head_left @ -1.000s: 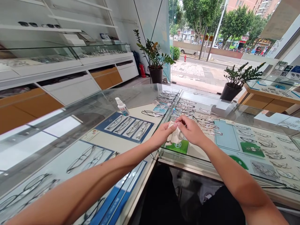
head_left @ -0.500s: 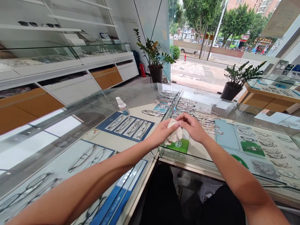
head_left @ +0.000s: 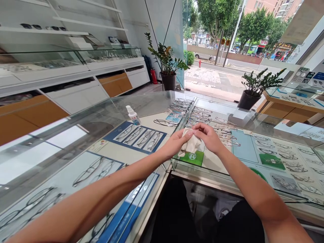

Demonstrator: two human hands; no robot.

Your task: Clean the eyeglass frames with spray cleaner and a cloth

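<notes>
My left hand [head_left: 178, 141] is closed on a cream cleaning cloth [head_left: 190, 143], its thumb pressed on top and the lower edge hanging loose. Close against it, my right hand [head_left: 206, 135] is pinched at the cloth's upper right edge. A thin, small part shows by the right fingertips, but the fingers and cloth hide most of it. Both hands are above the corner of a glass display counter [head_left: 215, 175]. Beneath the cloth is a green card [head_left: 193, 158] with a white emblem. Several eyeglasses [head_left: 202, 113] lie in rows just beyond my hands.
A white spray bottle [head_left: 133, 115] stands to the left, behind a blue-edged tray [head_left: 111, 136] of eyeglasses. More eyeglasses [head_left: 288, 153] lie on the right. Potted plants [head_left: 168, 72] stand beyond the counter, near the glass front. Shelved cabinets [head_left: 76, 86] line the left wall.
The hands stay together at nearly the same spot. The cloth has shifted slightly and its hanging folds look different. The camera view has moved very slightly.
</notes>
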